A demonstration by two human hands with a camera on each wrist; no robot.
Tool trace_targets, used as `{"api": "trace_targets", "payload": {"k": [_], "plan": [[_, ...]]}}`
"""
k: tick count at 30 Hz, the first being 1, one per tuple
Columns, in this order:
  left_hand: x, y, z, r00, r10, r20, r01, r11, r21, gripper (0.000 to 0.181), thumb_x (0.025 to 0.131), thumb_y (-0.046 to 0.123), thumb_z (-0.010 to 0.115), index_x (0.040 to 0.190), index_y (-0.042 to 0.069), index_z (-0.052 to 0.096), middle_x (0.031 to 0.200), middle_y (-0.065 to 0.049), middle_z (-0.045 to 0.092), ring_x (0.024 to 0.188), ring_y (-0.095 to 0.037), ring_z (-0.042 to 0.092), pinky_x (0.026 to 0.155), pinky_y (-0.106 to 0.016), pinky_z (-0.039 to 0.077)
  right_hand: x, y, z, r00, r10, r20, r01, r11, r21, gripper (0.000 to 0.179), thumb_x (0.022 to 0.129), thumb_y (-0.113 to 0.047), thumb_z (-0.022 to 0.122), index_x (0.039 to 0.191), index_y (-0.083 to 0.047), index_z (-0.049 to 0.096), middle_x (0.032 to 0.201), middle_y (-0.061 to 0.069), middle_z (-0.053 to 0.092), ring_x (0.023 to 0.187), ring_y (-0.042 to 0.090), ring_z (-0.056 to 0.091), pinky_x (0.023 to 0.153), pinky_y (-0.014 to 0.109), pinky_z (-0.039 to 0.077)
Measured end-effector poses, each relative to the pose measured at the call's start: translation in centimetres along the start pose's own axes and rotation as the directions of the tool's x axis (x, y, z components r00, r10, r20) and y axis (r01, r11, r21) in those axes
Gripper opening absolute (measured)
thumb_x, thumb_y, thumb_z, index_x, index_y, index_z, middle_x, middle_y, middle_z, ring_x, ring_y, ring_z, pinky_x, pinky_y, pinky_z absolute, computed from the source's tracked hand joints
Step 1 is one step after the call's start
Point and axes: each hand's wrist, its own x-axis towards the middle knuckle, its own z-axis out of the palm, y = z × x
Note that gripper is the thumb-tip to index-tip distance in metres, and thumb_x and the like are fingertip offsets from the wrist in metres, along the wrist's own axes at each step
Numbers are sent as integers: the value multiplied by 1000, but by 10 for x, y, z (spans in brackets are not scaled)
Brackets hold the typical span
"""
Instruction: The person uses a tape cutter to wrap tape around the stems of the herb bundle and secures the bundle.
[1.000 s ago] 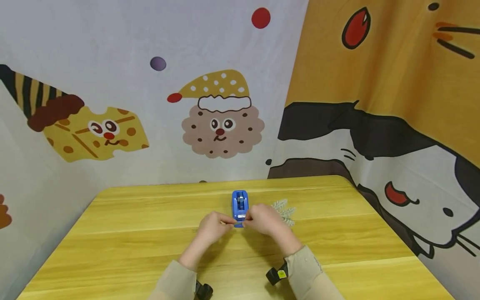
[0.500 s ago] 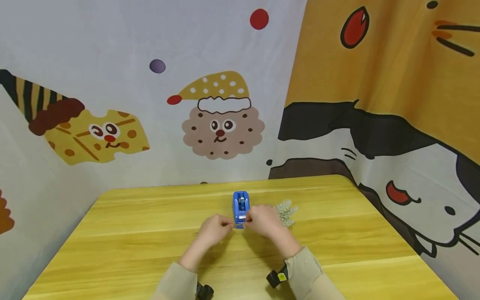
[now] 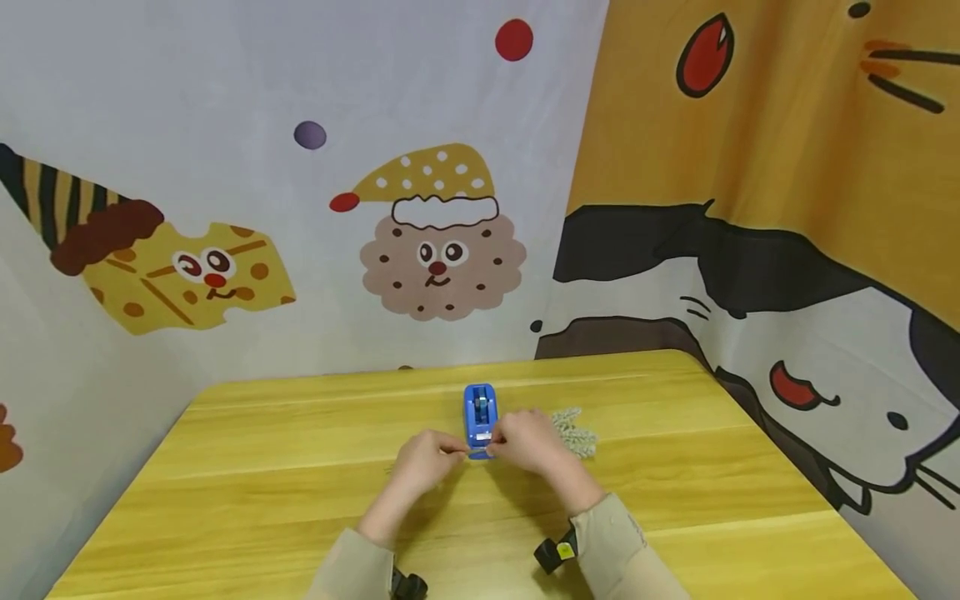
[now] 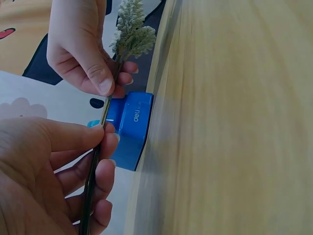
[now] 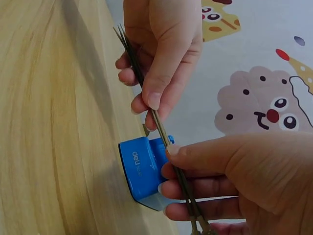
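Note:
My left hand [image 3: 427, 458] and right hand [image 3: 528, 440] pinch one slim bundle of sprigs between thumb and fingers, a short gap apart. Pale, frosted green heads [image 3: 575, 433] stick out past the right hand; thin dark stems [image 4: 90, 188] run back through the left palm. In the right wrist view, the stem ends fan out beyond the left hand, and the stretch of stems [image 5: 156, 120] between both thumbs looks paler. Just behind the hands stands a blue tape dispenser [image 3: 480, 417] with a roll in it, its near end close to the fingertips.
The wood-grain table [image 3: 262, 483] runs back to a cartoon-printed cloth [image 3: 262, 50] hanging behind and at the sides. On each wrist sits a small black camera, the right one [image 3: 555, 552] with a yellow mark.
Both hands stay almost in place with their grip on the sprigs. The frosted heads bunch together, then spread again, as the bundle turns slightly. The head view shifts a little.

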Motion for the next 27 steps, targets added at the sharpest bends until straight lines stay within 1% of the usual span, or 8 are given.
{"api": "trace_targets", "payload": {"k": [3,5,9,12,16,19,22,27], "plan": [[-1,-1,0,1000,-10,19,10,1000,-20,14,87,11,69,97,9,78,94,-6,72,49,-9,50,51,-29,43,0,2,1,1000,9,21,-10,999,38,18,85,-27,74,68,-22,70,58,-17,54,53,6,46,87,47,42],[0,-2,-1,1000,-11,29,12,1000,-29,14,87,10,68,98,9,78,92,-5,71,47,-9,50,49,-29,43,1,3,2,1000,7,20,-8,998,55,18,85,-26,74,68,-23,69,59,-18,55,54,5,47,91,52,40],[0,-3,-3,1000,-2,31,3,1000,-18,14,87,10,68,97,9,78,92,-5,71,52,-10,51,53,-29,44,3,3,3,1000,0,18,-1,996,85,17,86,-26,73,69,-23,69,61,-18,57,57,4,48,94,55,37],[0,-4,-4,999,8,43,-8,1000,-14,14,88,10,68,97,9,78,94,-5,71,56,-11,52,55,-30,45,4,4,4,1000,-1,22,-1,995,96,17,86,-26,73,69,-23,70,61,-18,57,56,5,48,92,54,38],[0,-6,-4,998,15,63,-13,1000,-27,14,88,11,68,99,8,77,93,-4,72,57,-11,53,55,-30,45,4,7,7,1000,7,29,-11,994,113,16,85,-25,74,69,-23,71,61,-17,57,54,5,47,84,46,43],[0,-7,-4,998,12,68,-9,999,-34,15,89,13,68,100,8,77,91,-2,71,57,-10,53,56,-30,45,5,8,7,999,10,38,-16,988,151,16,85,-23,74,70,-21,71,61,-14,58,53,6,46,69,35,46],[0,-8,-5,997,10,72,-8,999,-31,15,89,15,68,100,9,77,90,-2,71,59,-11,54,59,-31,46,5,8,8,998,13,57,-24,980,196,15,86,-21,74,71,-18,70,63,-9,60,53,7,45,54,27,42],[1,-9,-7,997,13,74,-13,1000,-8,16,89,18,69,99,9,77,93,-2,72,74,-14,60,70,-38,51,5,10,10,997,15,73,-33,969,246,15,86,-19,73,71,-17,70,65,-5,63,53,6,44,51,24,39]]}}
